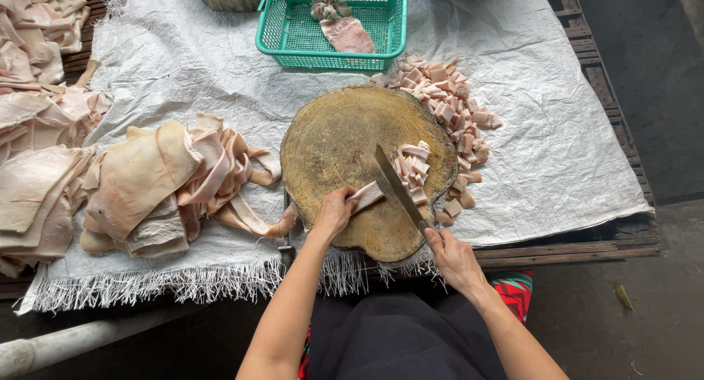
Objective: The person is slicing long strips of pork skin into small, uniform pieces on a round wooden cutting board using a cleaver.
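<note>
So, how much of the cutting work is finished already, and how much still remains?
Done: a heap of cut pieces lies beside the round wooden block. In hand: the left hand holds a strip on the block while the right hand holds the cleaver. Left: large uncut sheets piled on the cloth.

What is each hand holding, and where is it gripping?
Right hand grips the knife by its handle end; left hand presses down the near end of the meat strip.
</note>
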